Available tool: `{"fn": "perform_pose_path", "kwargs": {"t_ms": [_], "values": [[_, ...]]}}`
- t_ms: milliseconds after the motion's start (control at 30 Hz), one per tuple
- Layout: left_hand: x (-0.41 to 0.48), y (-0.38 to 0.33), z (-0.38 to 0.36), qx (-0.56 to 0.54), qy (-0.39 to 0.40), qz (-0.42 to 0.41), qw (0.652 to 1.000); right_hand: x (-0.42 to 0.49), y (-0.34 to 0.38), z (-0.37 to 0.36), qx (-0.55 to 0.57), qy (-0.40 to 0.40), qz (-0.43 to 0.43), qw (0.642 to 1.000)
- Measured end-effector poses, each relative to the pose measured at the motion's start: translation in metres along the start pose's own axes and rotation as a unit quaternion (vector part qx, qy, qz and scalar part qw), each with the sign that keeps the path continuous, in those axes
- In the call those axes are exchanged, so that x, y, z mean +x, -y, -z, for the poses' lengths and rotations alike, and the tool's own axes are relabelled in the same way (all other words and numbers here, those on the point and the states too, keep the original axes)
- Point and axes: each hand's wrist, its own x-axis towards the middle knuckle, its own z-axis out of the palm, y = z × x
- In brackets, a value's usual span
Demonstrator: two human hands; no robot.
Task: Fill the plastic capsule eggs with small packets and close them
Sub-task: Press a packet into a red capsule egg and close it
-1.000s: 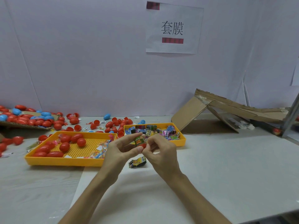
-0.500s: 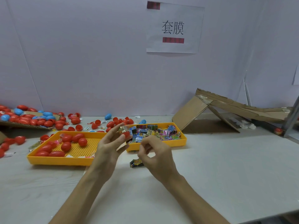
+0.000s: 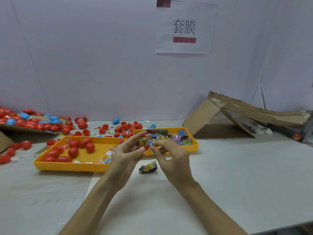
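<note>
Left hand (image 3: pixel 125 155): raised above the table, thumb and fingers curled round a red capsule half (image 3: pixel 146 147) with its open side up. Small packet (image 3: pixel 143 141): green and orange wrapper, seated in that half and standing proud of its rim. Right hand (image 3: pixel 171 158): just beside the left, fingertips pinching the packet's silvery edge. Loose packet (image 3: pixel 148 167): crumpled, lying on the white table (image 3: pixel 237 184) below and between the two hands. Packet tray (image 3: pixel 194 147): yellow, directly behind the hands, filled with mixed coloured packets. Egg tray (image 3: pixel 67 167): larger, yellow, perforated floor, to the left. It holds several closed red eggs (image 3: pixel 73 151) and small clear bags along its right side. Scattered eggs (image 3: pixel 118 128): mostly red, a few blue, some in open halves, spread behind both trays. Cardboard box (image 3: pixel 25 130): far left, heaped with red and blue eggs. Folded cardboard (image 3: pixel 220 119): propped at the far right by the wall. Paper sign (image 3: pixel 186 28): fixed to the wall above.
</note>
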Motion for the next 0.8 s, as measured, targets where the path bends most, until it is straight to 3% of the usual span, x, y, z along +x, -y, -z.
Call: {"fn": "perform_pose_path", "kwargs": {"t_ms": [300, 800], "values": [[0.0, -0.0021, -0.0045, 0.027, -0.002, 0.002, 1.0, -0.0006, 0.0016, 0.0027, -0.051, 0.026, 0.039, 0.998], [-0.0029, -0.0043, -0.0079, 0.093, 0.008, -0.006, 0.996, 0.0027, 0.0057, 0.004, -0.082, 0.098, 0.026, 0.991]]}}
